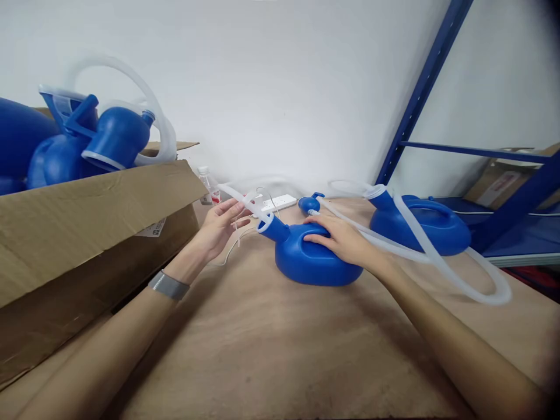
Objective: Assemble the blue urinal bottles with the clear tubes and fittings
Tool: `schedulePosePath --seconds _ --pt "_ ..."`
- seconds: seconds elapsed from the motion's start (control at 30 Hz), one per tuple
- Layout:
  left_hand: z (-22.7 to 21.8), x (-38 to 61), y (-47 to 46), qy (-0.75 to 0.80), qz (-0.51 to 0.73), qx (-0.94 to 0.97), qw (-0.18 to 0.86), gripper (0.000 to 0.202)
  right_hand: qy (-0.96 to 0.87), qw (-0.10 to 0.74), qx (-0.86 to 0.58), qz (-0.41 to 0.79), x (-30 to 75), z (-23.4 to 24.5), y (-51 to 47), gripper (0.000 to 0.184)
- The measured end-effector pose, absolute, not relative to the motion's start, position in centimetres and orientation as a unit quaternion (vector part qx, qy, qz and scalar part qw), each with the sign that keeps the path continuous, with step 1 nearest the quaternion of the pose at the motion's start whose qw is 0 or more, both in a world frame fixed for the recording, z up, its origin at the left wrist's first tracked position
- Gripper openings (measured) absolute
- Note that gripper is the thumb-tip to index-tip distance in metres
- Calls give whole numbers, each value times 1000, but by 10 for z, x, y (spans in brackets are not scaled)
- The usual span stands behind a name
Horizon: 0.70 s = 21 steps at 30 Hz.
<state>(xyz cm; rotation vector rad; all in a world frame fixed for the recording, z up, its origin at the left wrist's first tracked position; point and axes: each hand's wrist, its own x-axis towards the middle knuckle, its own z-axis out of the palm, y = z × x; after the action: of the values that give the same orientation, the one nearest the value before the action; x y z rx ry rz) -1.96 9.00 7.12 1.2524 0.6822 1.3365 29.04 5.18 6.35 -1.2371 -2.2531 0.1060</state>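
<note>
A blue plastic urinal bottle (295, 259) stands on the table, its open neck tilted up to the left. My right hand (339, 236) grips it by the top handle, fingers curled over it. Just left of the neck, my left hand (221, 227) pinches a translucent tube (256, 211) between thumb and forefinger, the other fingers loosely spread. The tube's lower end reaches the mouth of the neck; whether it goes inside I cannot tell.
Left stands a cardboard box (100, 216) full of blue bottles and funnel-like parts. A second blue bottle (420, 230) with a looped hose (476, 294) sits at right. Behind are a power strip (280, 203), a small blue part (309, 204) and a clear bottle (205, 178). A blue shelf frame (415, 99) rises at right.
</note>
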Motion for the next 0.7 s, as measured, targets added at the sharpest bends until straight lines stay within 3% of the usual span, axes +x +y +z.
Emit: schedulePosePath --seconds 0.2,0.4,0.7 --pt "64 -20 87 266 572 508 587 43 -838 285 -458 84 305 59 58 43" --pt "52 -3 72 272 519 566 580 75 -839 288 -454 82 308 58 58 44" --pt "47 1 73 297 478 650 510 60 -839 291 -454 69 308 57 57 42"
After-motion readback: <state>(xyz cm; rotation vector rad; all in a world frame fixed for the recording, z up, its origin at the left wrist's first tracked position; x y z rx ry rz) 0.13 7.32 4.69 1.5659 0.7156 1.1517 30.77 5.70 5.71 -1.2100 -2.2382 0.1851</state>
